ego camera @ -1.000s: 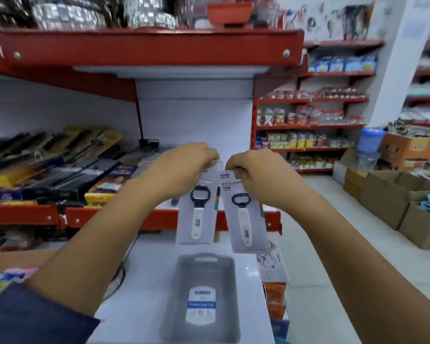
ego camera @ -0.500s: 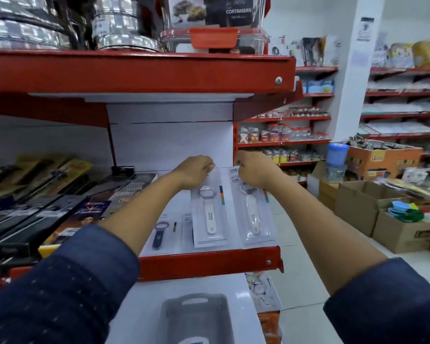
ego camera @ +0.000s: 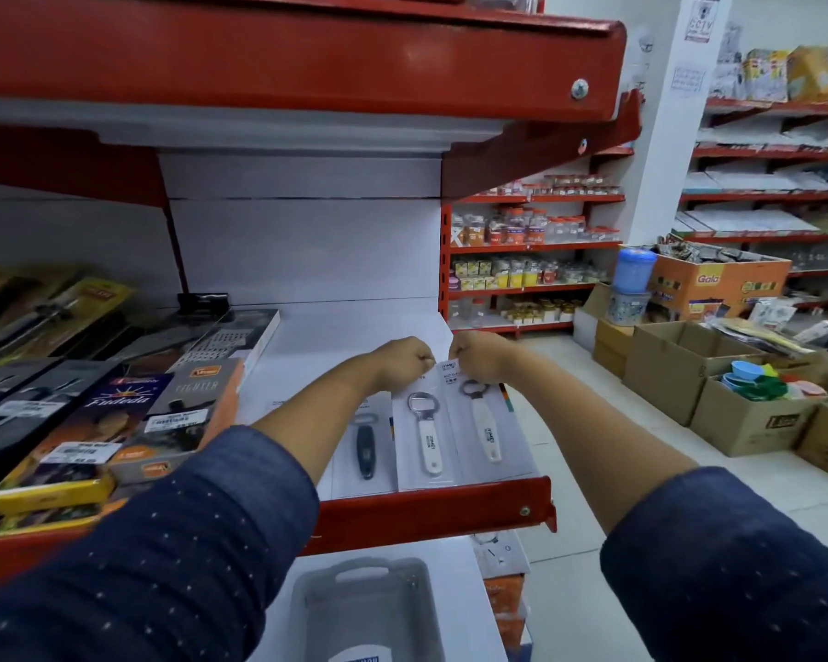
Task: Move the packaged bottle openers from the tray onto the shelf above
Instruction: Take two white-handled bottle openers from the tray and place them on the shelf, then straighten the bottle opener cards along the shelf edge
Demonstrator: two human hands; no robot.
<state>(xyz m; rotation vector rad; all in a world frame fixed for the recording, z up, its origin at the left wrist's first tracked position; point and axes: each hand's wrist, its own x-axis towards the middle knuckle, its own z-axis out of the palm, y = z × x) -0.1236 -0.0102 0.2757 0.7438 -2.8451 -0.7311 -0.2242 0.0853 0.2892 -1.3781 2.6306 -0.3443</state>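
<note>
From the head camera we see both arms stretched over the white shelf board with its red metal front lip point(ego camera: 431, 511). Our left hand point(ego camera: 400, 361) is closed in a pinch on the top edge of the white-handled bottle opener in its flat clear-fronted card pack point(ego camera: 424, 439). Our right hand point(ego camera: 479, 358), at three o'clock of the left, is pinched shut on the top of a second white-handled opener pack point(ego camera: 486, 432). Both packs appear to lie flat on the board, touching side by side, their lower ends against the lip.

To finish this step well, we judge it best to press each card flat, keep the long edges parallel, then let go without dragging the tops.

At nine o'clock of these lies a dark-handled opener pack point(ego camera: 365, 446), partly under our left forearm. The cards look thin, glossy and slippery; the openers have chromed loop heads and smooth rounded plastic grips.

At six o'clock, below the shelf, sits the grey translucent plastic tray with a slot handle point(ego camera: 362, 594); only its upper part shows, and no opener is seen in it. At nine o'clock, boxed kitchen tools point(ego camera: 116, 418) crowd the shelf.
</note>
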